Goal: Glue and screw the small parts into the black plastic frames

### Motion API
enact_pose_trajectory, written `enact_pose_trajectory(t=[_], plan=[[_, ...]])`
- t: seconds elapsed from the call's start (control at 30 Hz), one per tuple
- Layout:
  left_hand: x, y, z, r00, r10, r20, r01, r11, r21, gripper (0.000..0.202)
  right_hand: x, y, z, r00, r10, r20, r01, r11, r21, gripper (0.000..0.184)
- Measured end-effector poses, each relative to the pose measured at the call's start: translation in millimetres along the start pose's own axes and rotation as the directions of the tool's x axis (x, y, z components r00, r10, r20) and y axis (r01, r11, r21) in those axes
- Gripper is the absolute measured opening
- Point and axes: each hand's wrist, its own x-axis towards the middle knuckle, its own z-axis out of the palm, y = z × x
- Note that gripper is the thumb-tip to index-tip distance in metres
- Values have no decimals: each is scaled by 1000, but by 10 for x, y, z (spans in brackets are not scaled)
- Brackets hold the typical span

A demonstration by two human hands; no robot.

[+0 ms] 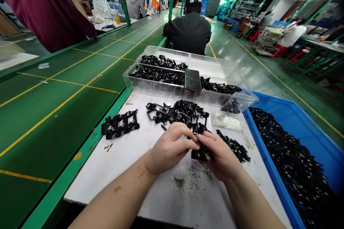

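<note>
Both my hands meet over the white work board [129, 179], around a small black plastic part [198, 154]. My left hand [172, 146] pinches at its upper left side with thumb and forefinger. From the right, my right hand [221, 154] grips the same part, its fingers partly hidden beneath. Just beyond my fingers lies a heap of black plastic frames [185, 111]. Further left, several similar black pieces [120, 124] stand in a row. Thin black parts [233, 146] are spread right of my right hand.
A clear divided tray [161, 86] of black parts stands behind, with a phone [192, 79] on its divider. On the right is a blue bin [274, 150] full of black pieces. A green conveyor belt [53, 114] runs along the left. A person in black [188, 28] sits ahead.
</note>
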Motion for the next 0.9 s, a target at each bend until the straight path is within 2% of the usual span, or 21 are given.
enact_pose_trajectory(t=[0.1, 0.17, 0.23, 0.3, 0.37, 0.43, 0.57, 0.7, 0.83, 0.9], plan=[[-29, -41, -4, 981, -194, 29, 194, 981, -22, 39, 35, 7, -76, 991, -106, -84, 97, 990, -102, 50], [-50, -87, -17, 929, -358, 97, 370, 908, -197, 56, 53, 16, -142, 983, -161, -85, 138, 964, -227, 52], [-66, -128, -29, 856, -470, 217, 516, 744, -425, 72, 58, 19, -188, 979, -199, -44, 171, 918, -358, 53], [-72, -146, -30, 788, -532, 310, 598, 546, -587, 69, 46, 5, -193, 972, -233, 33, 222, 866, -448, 49], [-69, -136, -17, 741, -579, 340, 623, 404, -670, 49, 22, -23, -160, 954, -269, 134, 299, 816, -494, 43], [-60, -107, 6, 717, -611, 337, 618, 332, -713, 34, -6, -50, -114, 930, -303, 207, 367, 779, -508, 38], [-46, -47, 44, 713, -616, 333, 608, 307, -732, 33, -47, -57, -63, 908, -366, 206, 419, 755, -505, 37], [-55, -19, 63, 676, -638, 369, 637, 256, -727, 36, -50, -39, -60, 876, -437, 203, 473, 698, -537, 35], [-76, -27, 72, 671, -633, 385, 623, 200, -756, 39, -21, -34, -38, 828, -514, 226, 531, 587, -611, 33], [-81, -39, 66, 666, -631, 397, 634, 199, -747, 40, -9, -30, -25, 805, -542, 241, 546, 516, -660, 31]])
